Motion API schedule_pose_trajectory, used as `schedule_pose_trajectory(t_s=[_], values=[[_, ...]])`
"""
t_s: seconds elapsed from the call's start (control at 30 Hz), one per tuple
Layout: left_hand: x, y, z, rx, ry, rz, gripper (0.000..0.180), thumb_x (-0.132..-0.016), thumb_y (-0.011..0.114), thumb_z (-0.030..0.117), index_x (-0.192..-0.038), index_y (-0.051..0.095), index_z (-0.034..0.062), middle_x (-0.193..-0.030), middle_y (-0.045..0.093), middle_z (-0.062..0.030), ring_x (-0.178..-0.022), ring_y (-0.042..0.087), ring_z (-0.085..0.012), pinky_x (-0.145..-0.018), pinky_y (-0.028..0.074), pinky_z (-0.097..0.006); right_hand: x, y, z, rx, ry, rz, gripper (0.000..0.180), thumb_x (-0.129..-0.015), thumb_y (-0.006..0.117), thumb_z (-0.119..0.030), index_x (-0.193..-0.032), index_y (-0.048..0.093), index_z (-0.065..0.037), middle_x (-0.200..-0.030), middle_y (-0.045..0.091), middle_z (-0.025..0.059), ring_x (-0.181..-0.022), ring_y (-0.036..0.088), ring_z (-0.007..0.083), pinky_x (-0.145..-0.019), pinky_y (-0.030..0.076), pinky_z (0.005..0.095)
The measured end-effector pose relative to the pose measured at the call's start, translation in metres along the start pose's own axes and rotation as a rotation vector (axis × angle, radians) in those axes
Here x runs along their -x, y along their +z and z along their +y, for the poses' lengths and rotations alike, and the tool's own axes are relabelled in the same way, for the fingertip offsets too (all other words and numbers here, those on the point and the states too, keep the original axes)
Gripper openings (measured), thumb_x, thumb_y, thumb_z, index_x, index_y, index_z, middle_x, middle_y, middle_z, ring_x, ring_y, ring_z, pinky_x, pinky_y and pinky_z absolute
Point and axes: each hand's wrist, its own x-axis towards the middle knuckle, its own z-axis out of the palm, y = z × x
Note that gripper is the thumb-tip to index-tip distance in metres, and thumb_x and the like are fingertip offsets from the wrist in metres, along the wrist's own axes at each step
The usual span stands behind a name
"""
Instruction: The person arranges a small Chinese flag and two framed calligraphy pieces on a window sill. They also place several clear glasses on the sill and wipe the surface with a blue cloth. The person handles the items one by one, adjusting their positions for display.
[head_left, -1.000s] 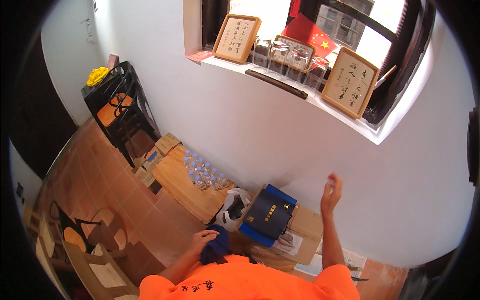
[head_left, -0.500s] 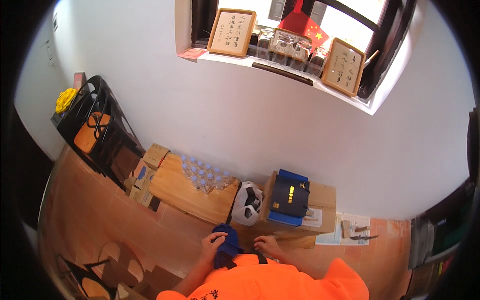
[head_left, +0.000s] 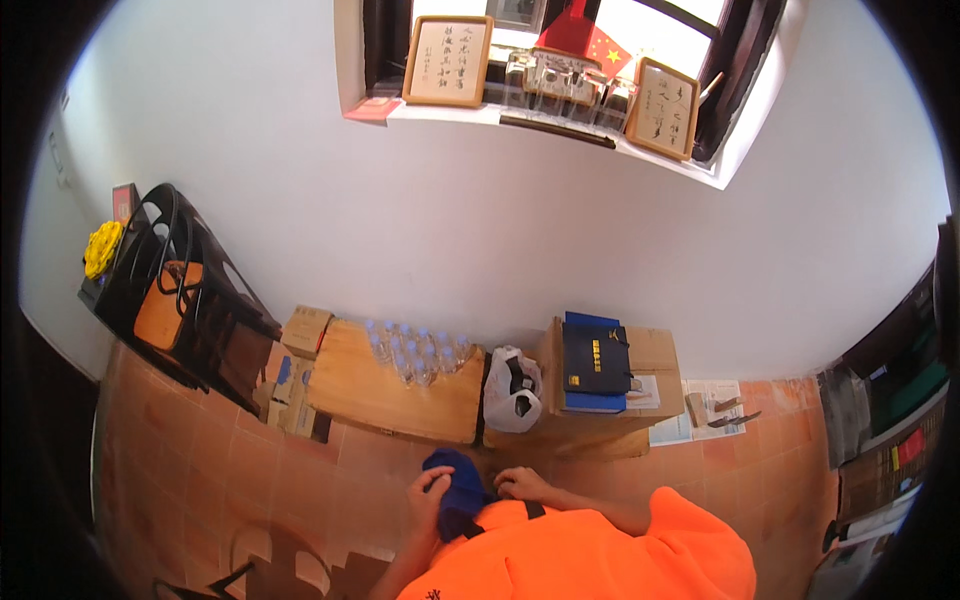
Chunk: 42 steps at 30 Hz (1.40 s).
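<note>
My left hand (head_left: 430,497) has its fingers closed on the left side of a dark blue cloth item (head_left: 463,490), cap-like in shape, held low in front of my orange top (head_left: 590,555). Just right of the cloth, my right hand (head_left: 522,485) has its fingers curled inward. Whether anything small lies between them is hidden. A dark strap (head_left: 535,510) crosses the top close to that hand.
Ahead stands a low wooden table (head_left: 395,405) with several water bottles (head_left: 420,355). Beside it are a white plastic bag (head_left: 512,395) and a cardboard box (head_left: 650,355) carrying a dark blue bag (head_left: 595,360). Black chairs (head_left: 180,290) stand at left.
My view has shifted, so the table and window sit differently. My right hand has come closer to the blue cloth; the left keeps its hold.
</note>
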Motion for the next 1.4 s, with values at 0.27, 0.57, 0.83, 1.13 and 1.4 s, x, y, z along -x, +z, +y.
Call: schedule_pose_trajectory(t_s=[0.27, 0.57, 0.83, 1.13, 1.4], values=[[0.010, 0.000, 0.029, 0.013, 0.075, 0.194, 0.018, -0.092, 0.062, 0.014, -0.103, 0.069, 0.0016, -0.097, 0.064, 0.0001, -0.091, 0.056, -0.0086, -0.082, 0.044, -0.022, -0.029, -0.012, -0.023, -0.238, -0.063, -0.071, 0.022, -0.088, 0.057, -0.012, -0.102, 0.065, 0.001, -0.085, 0.070, 0.0095, -0.077, 0.068, 0.0153, -0.067, 0.055, 0.0291], [0.025, 0.023, 0.013, 0.376, -0.037, 0.435, 0.038, -0.092, 0.063, 0.016, -0.126, 0.051, 0.0048, -0.121, 0.055, -0.0092, -0.104, 0.058, -0.0186, -0.087, 0.050, -0.030, -0.015, -0.035, -0.021, -0.640, 0.173, -0.330, 0.031, -0.093, 0.056, -0.019, -0.114, 0.059, 0.003, -0.093, 0.067, 0.0102, -0.081, 0.066, 0.0174, -0.070, 0.054, 0.0290], [0.015, 0.055, 0.004, 0.252, -0.035, 0.499, 0.046, -0.093, 0.060, 0.016, -0.135, 0.041, 0.0076, -0.132, 0.047, -0.0114, -0.116, 0.050, -0.0229, -0.096, 0.045, -0.033, -0.016, -0.074, -0.053, -0.881, 0.047, -0.474, 0.064, -0.093, 0.062, -0.031, -0.145, 0.033, -0.008, -0.130, 0.052, 0.0138, -0.108, 0.057, 0.0162, -0.080, 0.051, 0.0305], [-0.018, 0.097, -0.003, 0.019, 0.014, 0.379, 0.055, -0.100, 0.048, 0.017, -0.148, 0.023, 0.0097, -0.145, 0.033, -0.0119, -0.128, 0.038, -0.0236, -0.105, 0.034, -0.035, -0.038, -0.059, -0.078, -0.782, -0.341, -0.410, 0.093, -0.083, 0.074, -0.035, -0.150, 0.017, -0.004, -0.146, 0.032, 0.0165, -0.132, 0.037, 0.0229, -0.109, 0.031, 0.0336], [-0.051, 0.068, -0.052, -0.244, -0.054, 0.160, 0.055, -0.097, 0.052, 0.015, -0.145, 0.030, 0.0029, -0.144, 0.037, -0.0179, -0.128, 0.043, -0.0242, -0.102, 0.038, -0.034, -0.092, -0.003, -0.032, -1.144, 0.257, -0.058, 0.068, -0.073, 0.075, -0.004, -0.135, 0.046, -0.004, -0.112, 0.061, 0.0085, -0.097, 0.061, 0.0171, -0.086, 0.050, 0.0295]])
